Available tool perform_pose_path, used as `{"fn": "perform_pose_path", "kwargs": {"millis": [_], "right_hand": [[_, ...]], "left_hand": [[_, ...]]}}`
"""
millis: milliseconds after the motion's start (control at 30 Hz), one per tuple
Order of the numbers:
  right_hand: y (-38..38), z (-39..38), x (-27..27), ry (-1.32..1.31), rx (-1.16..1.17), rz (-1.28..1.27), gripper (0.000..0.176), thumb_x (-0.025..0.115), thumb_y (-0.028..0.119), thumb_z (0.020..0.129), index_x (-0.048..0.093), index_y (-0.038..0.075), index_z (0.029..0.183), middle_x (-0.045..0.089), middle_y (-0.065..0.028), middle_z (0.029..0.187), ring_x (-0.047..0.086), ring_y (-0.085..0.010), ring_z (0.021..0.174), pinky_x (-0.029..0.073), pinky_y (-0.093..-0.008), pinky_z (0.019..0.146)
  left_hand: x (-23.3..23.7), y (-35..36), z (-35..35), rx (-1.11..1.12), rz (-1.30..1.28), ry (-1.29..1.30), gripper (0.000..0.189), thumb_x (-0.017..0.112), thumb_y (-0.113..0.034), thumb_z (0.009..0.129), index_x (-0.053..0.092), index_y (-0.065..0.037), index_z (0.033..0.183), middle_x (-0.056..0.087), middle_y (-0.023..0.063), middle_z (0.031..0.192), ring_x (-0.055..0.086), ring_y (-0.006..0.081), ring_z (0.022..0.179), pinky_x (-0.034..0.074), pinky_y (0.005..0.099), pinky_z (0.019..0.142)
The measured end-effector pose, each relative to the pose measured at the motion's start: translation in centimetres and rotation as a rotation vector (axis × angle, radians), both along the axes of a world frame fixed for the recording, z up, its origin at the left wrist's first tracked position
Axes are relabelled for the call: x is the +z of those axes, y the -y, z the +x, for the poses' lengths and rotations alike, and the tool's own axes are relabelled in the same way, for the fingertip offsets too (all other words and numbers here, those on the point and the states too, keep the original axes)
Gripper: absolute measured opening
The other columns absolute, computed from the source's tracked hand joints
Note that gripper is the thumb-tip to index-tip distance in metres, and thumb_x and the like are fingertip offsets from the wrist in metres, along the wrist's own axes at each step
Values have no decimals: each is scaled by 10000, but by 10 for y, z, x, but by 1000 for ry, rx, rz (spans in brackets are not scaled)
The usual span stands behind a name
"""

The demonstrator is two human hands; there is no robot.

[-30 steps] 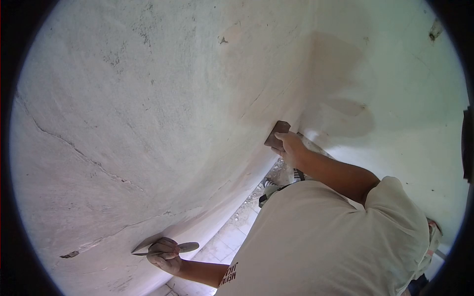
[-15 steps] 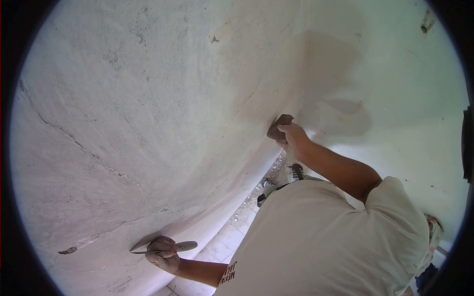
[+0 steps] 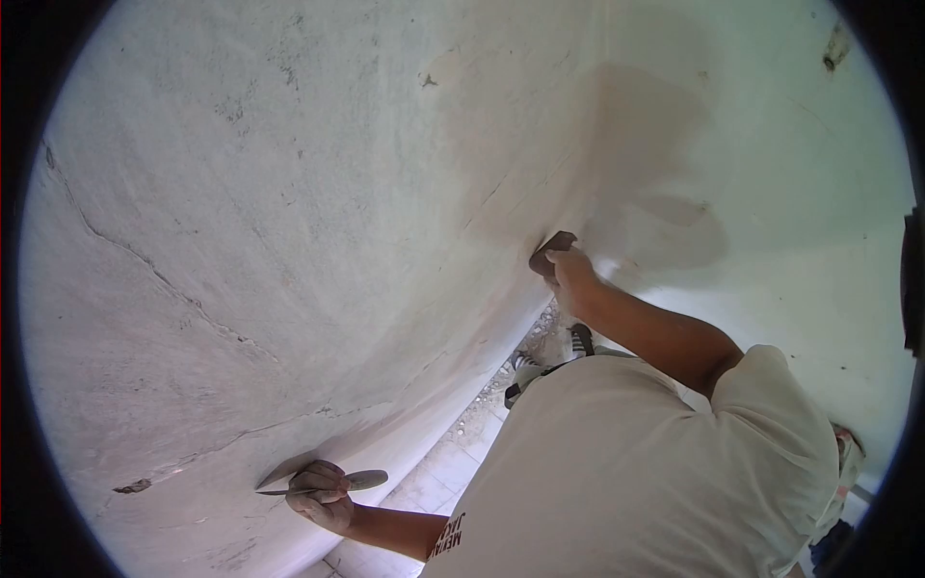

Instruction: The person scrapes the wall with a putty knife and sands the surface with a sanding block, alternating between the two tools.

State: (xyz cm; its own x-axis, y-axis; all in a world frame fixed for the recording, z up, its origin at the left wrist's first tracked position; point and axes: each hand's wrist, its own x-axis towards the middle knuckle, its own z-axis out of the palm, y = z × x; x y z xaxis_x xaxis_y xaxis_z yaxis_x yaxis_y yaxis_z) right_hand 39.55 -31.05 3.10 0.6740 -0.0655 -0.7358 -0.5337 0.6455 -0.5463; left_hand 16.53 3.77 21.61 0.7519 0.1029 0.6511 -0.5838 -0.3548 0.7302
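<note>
My right hand (image 3: pixel 572 273) grips a dark brown flat piece of sandpaper (image 3: pixel 552 252), thumb on its face, pressed against the pale plaster wall (image 3: pixel 385 241) close to the corner. Lower left, the fingers of my left hand (image 3: pixel 320 491) are wrapped round a putty knife (image 3: pixel 367 479). Its thin blade points left along the wall surface, while a rounded end sticks out to the right of the fist. Whitish dust coats the left hand.
Long cracks (image 3: pixel 198 306) run across the wall, with a chipped hole (image 3: pixel 133 486) at lower left. A second wall (image 3: pixel 790 241) meets it on the right. Below lie floor tiles (image 3: pixel 448 472) with rubble (image 3: pixel 544 328) along the wall and a striped shoe (image 3: pixel 581 339).
My right hand has shifted slightly down and right with the sandpaper, which now looks more tilted. The left hand stays almost still; the view has moved a little.
</note>
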Motion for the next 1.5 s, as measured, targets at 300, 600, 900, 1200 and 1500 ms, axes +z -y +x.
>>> {"fn": "perform_pose_path", "kwargs": {"millis": [300, 600, 900, 1200, 1500], "right_hand": [[-5, 15, -24, 46, -35, 36, 333, 508, 56, 959, 438, 24, 1282, 545, -118, 1218, 592, -218, 1082, 496, -338, 947], [9, 9, 9, 195, -44, 91, 307, 451, 43, 970, 429, 28, 1276, 546, -122, 1209, 596, -240, 1097, 480, -375, 1036], [9, 1, 0, 189, -61, 41, 352, 461, 21, 959, 413, 27, 1307, 510, -120, 1257, 579, -243, 1119, 478, -345, 1029], [5, 3, 1, 174, -60, 49, 369, 466, 14, 952, 410, 26, 1317, 509, -116, 1247, 581, -236, 1096, 493, -338, 993], [-8, 4, -27, 116, -104, 14, 339, 455, 33, 955, 440, 31, 1294, 537, -109, 1197, 610, -226, 1040, 508, -340, 949]], "left_hand": [[0, 1, 2, 3, -6, 5, 459, 453, -364, 1033, 449, -117, 646, 451, 37, 501, 426, 147, 437, 384, 313, 491], [0, -1, 1, -16, -36, -1, 483, 455, -380, 1030, 440, -110, 630, 454, 41, 503, 425, 149, 424, 386, 308, 482], [-1, 1, 2, -2, -48, 17, 507, 461, -380, 1027, 447, -103, 603, 448, 42, 492, 417, 144, 423, 370, 305, 467], [0, -1, 2, -21, -43, 21, 507, 464, -380, 1024, 451, -102, 600, 456, 44, 495, 408, 147, 422, 365, 306, 464], [-1, -4, 2, -37, -57, 17, 514, 465, -391, 1022, 456, -112, 591, 443, 34, 484, 400, 137, 411, 366, 300, 460]]}}
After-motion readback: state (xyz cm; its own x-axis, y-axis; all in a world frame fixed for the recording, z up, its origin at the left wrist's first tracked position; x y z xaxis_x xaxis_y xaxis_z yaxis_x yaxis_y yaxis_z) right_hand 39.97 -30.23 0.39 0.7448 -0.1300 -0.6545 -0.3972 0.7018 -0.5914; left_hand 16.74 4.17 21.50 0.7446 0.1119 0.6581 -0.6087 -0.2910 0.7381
